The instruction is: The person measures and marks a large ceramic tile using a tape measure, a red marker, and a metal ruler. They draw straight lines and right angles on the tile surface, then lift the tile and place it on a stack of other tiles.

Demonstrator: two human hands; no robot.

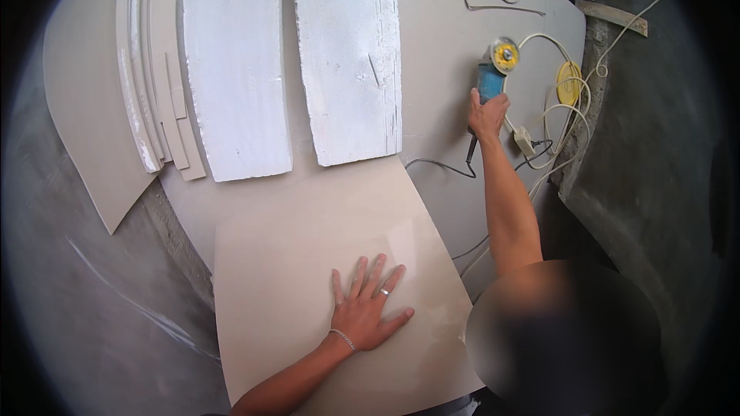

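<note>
My left hand (pixel 364 316) lies flat with its fingers spread on a glossy beige tile (pixel 270 277) in front of me. At the far right, my right hand (pixel 489 114) is wrapped round the blue body of an angle grinder (pixel 491 81). The grinder's yellow-centred disc faces up at the far end, and a dark cord trails from its near end. Both hands are well apart, and the grinder is beyond the tile's right edge. Whether the grinder rests on the surface below or is held above it, I cannot tell.
Two thick white slabs (pixel 235 69) lie beyond the tile. Narrow tile strips (pixel 166 100) are stacked left of them. To the right are a looped pale cable (pixel 590 119), a plug connector (pixel 525 141) and a yellow disc-shaped thing (pixel 569 83). A blurred dark shape (pixel 570 339) covers the lower right.
</note>
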